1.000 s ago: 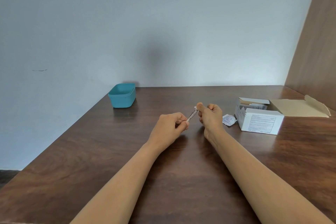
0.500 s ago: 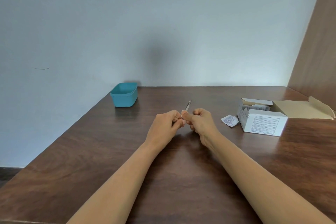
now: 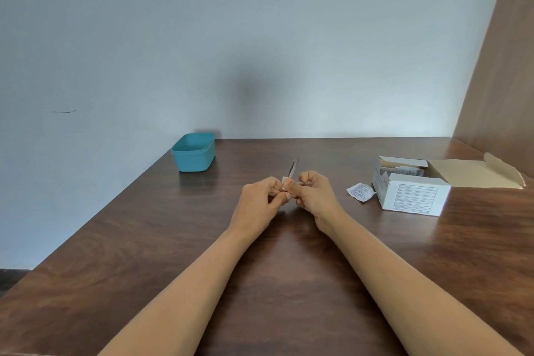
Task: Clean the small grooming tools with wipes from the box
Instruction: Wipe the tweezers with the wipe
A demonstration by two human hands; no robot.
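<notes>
Since a second earlier the tool (image 3: 293, 168) had swung from slanting across between my hands to pointing up and away, and my right hand (image 3: 313, 195) had slid down its length to meet the left.

Head view: my left hand (image 3: 261, 201) was pinched shut on the tool's lower end, to steady it. My right thumb and finger were closed on a white wipe (image 3: 284, 181) wrapped round the shaft, so each stroke would rub all sides. Only the metal tip showed; what kind of tool it was I could not tell. The open box (image 3: 411, 196) sat near on the right for easy reach, a torn wrapper (image 3: 359, 191) just beside it. The teal tub (image 3: 194, 153) stood well apart; contents hidden.
</notes>
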